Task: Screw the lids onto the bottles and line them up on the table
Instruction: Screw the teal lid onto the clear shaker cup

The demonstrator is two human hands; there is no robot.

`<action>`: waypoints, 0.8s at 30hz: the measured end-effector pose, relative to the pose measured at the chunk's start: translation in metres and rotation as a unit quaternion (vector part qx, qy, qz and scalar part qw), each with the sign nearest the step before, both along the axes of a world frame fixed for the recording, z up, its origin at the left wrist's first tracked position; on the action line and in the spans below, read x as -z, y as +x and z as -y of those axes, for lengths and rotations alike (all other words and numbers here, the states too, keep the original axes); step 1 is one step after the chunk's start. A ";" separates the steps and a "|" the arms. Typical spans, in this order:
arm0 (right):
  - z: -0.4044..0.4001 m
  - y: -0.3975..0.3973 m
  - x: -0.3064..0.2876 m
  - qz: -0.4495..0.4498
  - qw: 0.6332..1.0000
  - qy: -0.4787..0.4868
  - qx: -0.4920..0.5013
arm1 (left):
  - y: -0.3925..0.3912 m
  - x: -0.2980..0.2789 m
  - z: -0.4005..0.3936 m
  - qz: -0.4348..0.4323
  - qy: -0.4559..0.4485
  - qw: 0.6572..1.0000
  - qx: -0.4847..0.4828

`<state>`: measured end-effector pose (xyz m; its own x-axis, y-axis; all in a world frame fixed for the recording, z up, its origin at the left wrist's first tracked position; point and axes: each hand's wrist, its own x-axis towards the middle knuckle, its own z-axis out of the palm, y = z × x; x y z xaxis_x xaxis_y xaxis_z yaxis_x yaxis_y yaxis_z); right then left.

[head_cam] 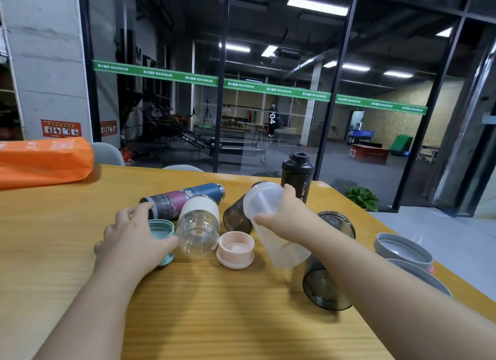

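Observation:
My right hand grips a frosted white shaker bottle, tilted with its base toward the window. My left hand rests over a teal lid, fingers around it. Between the hands lies a clear bottle with a cream band, and a pink lid sits upside down beside it. A floral blue flask lies behind. One black bottle with its lid on stands upright at the back. Two smoky dark cups lie on their sides.
Two grey lids sit near the table's right edge. An orange bag lies at the back left of the wooden table. A glass wall stands beyond the table's far edge.

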<state>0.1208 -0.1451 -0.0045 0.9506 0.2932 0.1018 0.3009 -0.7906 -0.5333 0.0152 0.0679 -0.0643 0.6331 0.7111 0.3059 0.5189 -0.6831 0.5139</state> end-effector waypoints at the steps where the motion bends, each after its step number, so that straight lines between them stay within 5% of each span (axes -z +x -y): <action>1: 0.000 0.000 -0.001 0.001 1.000 0.003 -0.001 | 0.000 -0.001 0.000 0.002 -0.001 1.000 -0.005; 17: 0.008 0.011 -0.006 0.013 0.984 0.174 -0.017 | -0.005 -0.013 0.012 0.245 0.007 0.970 -0.010; 21: 0.010 0.016 -0.005 -0.010 0.973 0.230 -0.024 | -0.002 -0.013 0.018 0.349 -0.103 0.928 0.083; 24: 0.011 0.021 -0.004 -0.035 0.962 0.271 -0.021 | 0.003 -0.016 0.026 0.401 -0.249 0.862 0.184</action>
<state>0.1415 -0.1560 -0.0006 0.9490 0.2536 0.1872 0.2755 -0.3785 -0.8837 0.0177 0.0423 -0.0479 0.5704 0.6769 0.4652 -0.3454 -0.3162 0.8836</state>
